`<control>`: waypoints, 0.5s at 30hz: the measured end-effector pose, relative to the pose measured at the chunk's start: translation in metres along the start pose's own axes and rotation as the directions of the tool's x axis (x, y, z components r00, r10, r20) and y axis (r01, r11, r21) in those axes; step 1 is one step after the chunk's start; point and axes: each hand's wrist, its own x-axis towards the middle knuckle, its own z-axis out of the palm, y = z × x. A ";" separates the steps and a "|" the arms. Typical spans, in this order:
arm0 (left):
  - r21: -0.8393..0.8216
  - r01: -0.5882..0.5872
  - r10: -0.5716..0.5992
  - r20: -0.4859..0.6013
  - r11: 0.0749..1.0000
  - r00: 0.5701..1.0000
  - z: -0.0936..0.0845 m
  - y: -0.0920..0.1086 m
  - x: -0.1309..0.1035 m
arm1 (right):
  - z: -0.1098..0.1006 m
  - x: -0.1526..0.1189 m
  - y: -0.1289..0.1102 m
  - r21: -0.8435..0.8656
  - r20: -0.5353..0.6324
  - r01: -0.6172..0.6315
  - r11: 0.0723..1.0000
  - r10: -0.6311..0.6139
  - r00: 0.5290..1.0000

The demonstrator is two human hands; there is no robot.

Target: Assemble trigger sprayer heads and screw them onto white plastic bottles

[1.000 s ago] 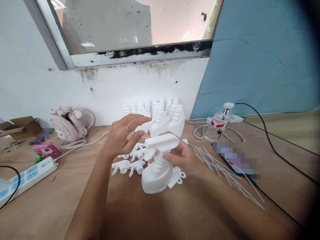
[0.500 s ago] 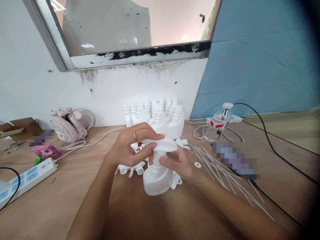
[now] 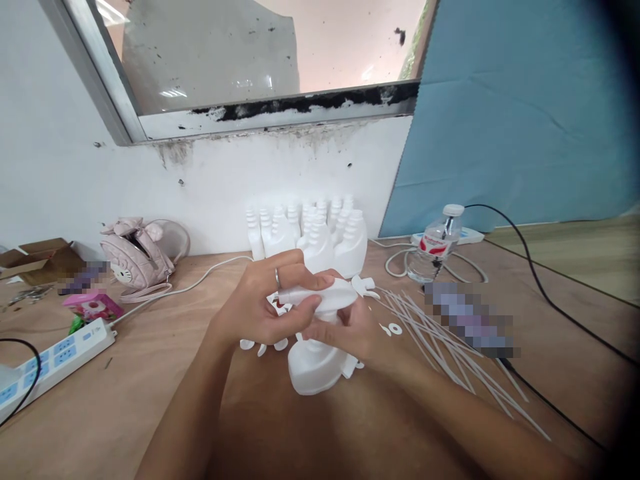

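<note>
A white plastic spray bottle stands upright on the table in front of me, with a white trigger sprayer head on top of its neck. My left hand, a ring on one finger, is closed on the sprayer head, thumb on the near side and fingers over the top. Below it, my right hand wraps round the neck area. Whether its fingers grip the collar or the bottle neck itself is hidden. Loose white sprayer parts lie around the bottle, partly behind my hands.
Several white bottles without heads stand against the wall. Thin white tubes and a white ring lie to the right, near a water bottle and a blurred dark object. A power strip, pink bag and cardboard box are left.
My right thumb has swung left across the neck, and the right hand has turned round it. The left hand stays on the sprayer head, which has dipped slightly lower.
</note>
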 end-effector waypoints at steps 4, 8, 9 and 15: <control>-0.012 0.013 -0.013 -0.001 1.000 1.000 0.001 0.002 0.000 | 0.003 -0.002 -0.001 0.050 0.052 -0.014 0.999 0.011 0.999; -0.008 0.001 -0.001 0.002 1.000 1.000 0.001 0.002 -0.001 | 0.002 -0.003 -0.001 0.030 -0.026 -0.033 0.999 0.034 0.999; -0.006 -0.001 0.001 0.004 1.000 1.000 0.001 0.002 -0.001 | 0.001 -0.003 -0.001 0.077 0.020 -0.049 0.996 0.048 0.999; 0.022 -0.008 0.007 0.023 1.000 1.000 0.000 0.003 0.001 | 0.000 -0.001 -0.003 0.038 0.019 -0.086 0.996 0.085 0.996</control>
